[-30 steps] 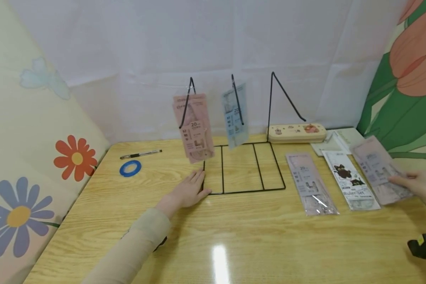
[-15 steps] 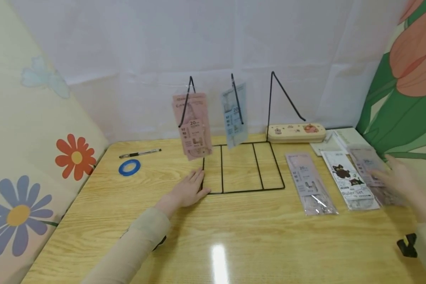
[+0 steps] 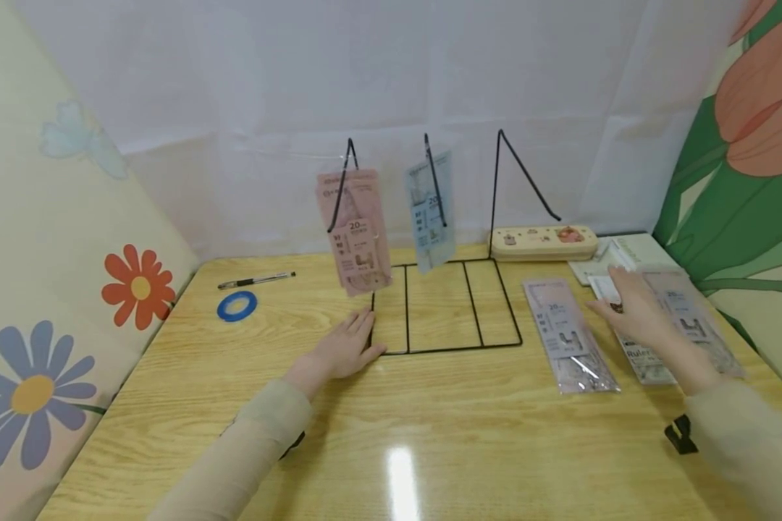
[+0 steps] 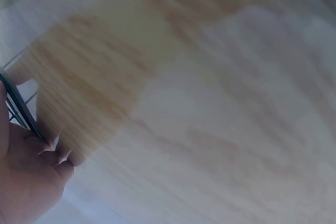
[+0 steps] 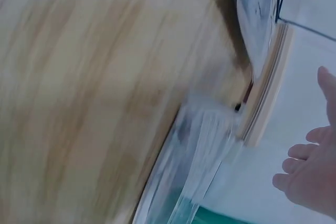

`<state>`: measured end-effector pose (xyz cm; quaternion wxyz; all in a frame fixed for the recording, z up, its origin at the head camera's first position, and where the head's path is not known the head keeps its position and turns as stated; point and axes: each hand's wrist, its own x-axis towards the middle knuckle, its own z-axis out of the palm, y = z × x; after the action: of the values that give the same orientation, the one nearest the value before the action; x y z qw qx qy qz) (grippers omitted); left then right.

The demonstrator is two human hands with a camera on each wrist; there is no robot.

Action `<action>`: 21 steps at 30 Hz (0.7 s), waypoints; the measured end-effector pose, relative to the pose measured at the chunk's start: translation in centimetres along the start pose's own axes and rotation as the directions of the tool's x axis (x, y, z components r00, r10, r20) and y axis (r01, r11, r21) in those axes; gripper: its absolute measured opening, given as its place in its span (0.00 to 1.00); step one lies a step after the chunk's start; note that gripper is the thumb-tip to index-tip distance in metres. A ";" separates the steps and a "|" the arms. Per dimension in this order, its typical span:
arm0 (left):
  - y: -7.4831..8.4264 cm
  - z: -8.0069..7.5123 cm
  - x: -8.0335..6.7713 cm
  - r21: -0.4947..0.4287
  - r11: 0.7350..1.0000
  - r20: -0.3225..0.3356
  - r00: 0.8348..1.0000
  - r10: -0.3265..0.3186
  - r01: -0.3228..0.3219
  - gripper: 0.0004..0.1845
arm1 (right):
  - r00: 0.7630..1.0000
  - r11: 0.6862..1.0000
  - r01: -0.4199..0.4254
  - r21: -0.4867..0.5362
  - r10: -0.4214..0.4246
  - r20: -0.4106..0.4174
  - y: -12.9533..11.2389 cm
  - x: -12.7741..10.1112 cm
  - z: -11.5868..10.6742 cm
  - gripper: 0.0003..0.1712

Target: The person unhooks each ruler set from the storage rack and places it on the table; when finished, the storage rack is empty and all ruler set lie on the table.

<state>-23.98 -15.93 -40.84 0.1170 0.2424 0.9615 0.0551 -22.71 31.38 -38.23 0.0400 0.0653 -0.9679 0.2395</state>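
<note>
White cat-printed ruler-set packet (image 3: pixel 645 352) is lying under the right hand (image 3: pixel 635 312), fingers (image 3: pixel 615 278) spread and released; left hand (image 3: pixel 343 350), fingers flat, is pressing the black wire rack (image 3: pixel 456 304) on the wooden desk (image 3: pixel 391 434).

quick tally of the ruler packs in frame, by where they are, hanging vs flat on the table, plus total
Hanging on the wire rack: 2 that can be told apart, the pink pack and the blue pack; the pink one may be layered.
Flat on the table: 3, the left pack, the cat-print pack under the right hand, and the far-right pack.
Total: 5
</note>
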 end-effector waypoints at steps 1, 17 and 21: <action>0.0 0.0 0.0 -0.002 1.000 0.000 1.000 0.001 -0.001 0.38 | 1.000 1.000 0.008 -0.003 -0.008 0.008 -0.4 0.2 0.3 0.50; -0.1 -0.1 0.2 -0.009 1.000 0.009 1.000 -0.002 0.002 0.39 | 0.919 0.919 0.371 -0.135 -0.384 -0.085 -6.5 2.5 6.4 0.35; -0.1 -0.1 0.2 -0.002 1.000 0.006 1.000 0.001 -0.001 0.39 | 0.937 0.932 0.350 -0.089 -0.349 0.031 -7.4 2.4 7.5 0.44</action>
<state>-24.18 -15.95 -40.84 0.1199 0.2429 0.9610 0.0556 -24.37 21.11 -41.24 0.0780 0.2362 -0.9512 0.1828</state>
